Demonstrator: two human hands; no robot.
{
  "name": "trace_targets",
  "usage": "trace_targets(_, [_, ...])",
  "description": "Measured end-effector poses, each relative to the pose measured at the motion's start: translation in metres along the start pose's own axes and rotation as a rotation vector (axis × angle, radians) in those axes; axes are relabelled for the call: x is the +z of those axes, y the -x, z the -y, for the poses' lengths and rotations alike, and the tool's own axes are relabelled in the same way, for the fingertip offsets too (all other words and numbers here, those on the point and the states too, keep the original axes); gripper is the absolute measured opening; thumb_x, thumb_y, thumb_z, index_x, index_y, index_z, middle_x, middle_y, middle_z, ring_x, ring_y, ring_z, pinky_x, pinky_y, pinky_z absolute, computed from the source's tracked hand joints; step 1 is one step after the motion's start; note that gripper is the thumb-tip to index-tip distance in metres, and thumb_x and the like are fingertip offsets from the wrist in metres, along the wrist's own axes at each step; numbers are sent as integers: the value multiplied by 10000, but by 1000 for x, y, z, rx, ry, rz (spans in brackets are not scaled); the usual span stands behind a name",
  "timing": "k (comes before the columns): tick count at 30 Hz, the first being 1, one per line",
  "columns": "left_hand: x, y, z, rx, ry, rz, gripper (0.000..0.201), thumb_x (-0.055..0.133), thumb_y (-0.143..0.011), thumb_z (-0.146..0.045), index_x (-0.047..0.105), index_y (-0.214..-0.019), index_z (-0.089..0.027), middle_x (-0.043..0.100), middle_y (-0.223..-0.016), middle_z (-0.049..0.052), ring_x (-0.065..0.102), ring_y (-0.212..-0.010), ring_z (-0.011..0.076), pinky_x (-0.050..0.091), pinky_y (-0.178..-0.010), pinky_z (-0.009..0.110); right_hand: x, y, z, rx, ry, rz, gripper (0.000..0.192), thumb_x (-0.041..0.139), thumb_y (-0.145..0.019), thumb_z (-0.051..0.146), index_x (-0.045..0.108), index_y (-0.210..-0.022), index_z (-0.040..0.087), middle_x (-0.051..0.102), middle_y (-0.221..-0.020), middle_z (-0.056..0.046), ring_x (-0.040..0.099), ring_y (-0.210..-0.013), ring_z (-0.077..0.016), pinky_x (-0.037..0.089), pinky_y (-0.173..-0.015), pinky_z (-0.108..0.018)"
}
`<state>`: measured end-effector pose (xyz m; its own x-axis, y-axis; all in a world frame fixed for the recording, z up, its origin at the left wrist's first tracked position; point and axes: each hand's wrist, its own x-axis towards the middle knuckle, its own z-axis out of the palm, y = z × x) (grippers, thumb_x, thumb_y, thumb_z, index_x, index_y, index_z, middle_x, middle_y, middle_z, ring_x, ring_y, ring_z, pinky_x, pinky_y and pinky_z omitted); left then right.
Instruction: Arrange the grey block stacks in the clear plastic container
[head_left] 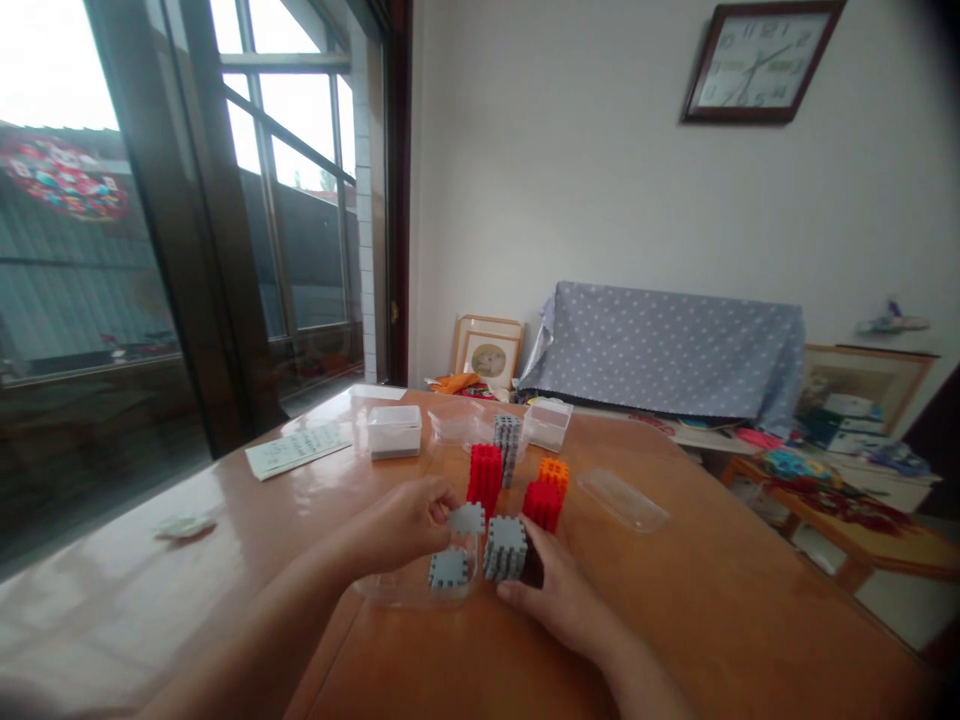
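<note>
We have one view only, from our own head, looking forward and slightly down across the wooden table (675, 600) toward the far wall (570, 160); nearest us the picture's edges look blurred, perhaps lens-warped.

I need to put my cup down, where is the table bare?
Bare wood lies right of the loose clear lid, toward the table edge, and between the paper sheet and left hand. It is crowded around the red stacks and grey stack.
</note>
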<state>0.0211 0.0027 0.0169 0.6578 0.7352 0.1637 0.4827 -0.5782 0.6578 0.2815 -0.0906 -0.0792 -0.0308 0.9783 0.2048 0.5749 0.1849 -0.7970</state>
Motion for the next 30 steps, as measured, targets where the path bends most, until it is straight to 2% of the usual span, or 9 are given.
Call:
trace_targets(4, [-5, 14, 11, -50, -47, 48, 240, 606, -742, -228, 677, -968, -192, 681, -865, 19, 623, -777, 182, 414, -633, 259, 3, 0, -5, 7, 11, -4, 957, 807, -777, 535, 371, -1578, 243, 475, -1560, -154, 465, -1415, -366, 375, -1152, -544])
trace_targets(8, [-1, 17, 19, -101, -133, 128, 256, 583, -688, -188, 682, -924, -193, 693, -839, 21, 627, -740, 183, 385, -586, 253, 4, 1, -9, 43, 40, -10, 972, 790, -795, 543, 347, -1587, 195, 437, -1586, -168, 418, -1453, -342, 336, -1190, -517])
trace_targets(16, [5, 9, 14, -162, -254, 263, 231, 609, -635, -205, 697, -849, -205, 725, -791, 4, 623, -668, 179, 329, -512, 259, 4, 2, -10, 52, 17, -6, 934, 763, -829, 535, 331, -1590, 209, 435, -1590, -146, 419, -1456, -311, 333, -1200, -489])
trace_targets(20, [9, 7, 15, -189, -296, 275, 177, 623, -639, -221, 698, -799, -214, 726, -766, 10, 635, -673, 189, 322, -503, 262, 4, 1, -9, 50, 16, -5, 913, 747, -843, 535, 332, -1592, 220, 430, -1593, -144, 411, -1462, -314, 328, -1201, -497])
trace_targets(25, [11, 8, 12, -250, -273, 255, 262, 664, -639, -239, 725, -894, -231, 755, -831, 26, 681, -743, 215, 386, -540, 249, 4, 1, -12, 46, 29, -8, 911, 755, -830, 532, 349, -1586, 225, 434, -1592, -144, 415, -1460, -326, 334, -1195, -505])
trace_targets(30, [9, 11, 4, -276, -246, 267, 269, 654, -648, -199, 745, -899, -236, 765, -833, 34, 696, -771, 232, 418, -566, 254, 4, 2, -12, 70, 58, -18, 934, 750, -829, 546, 337, -1592, 201, 424, -1597, -159, 406, -1465, -328, 323, -1203, -508])
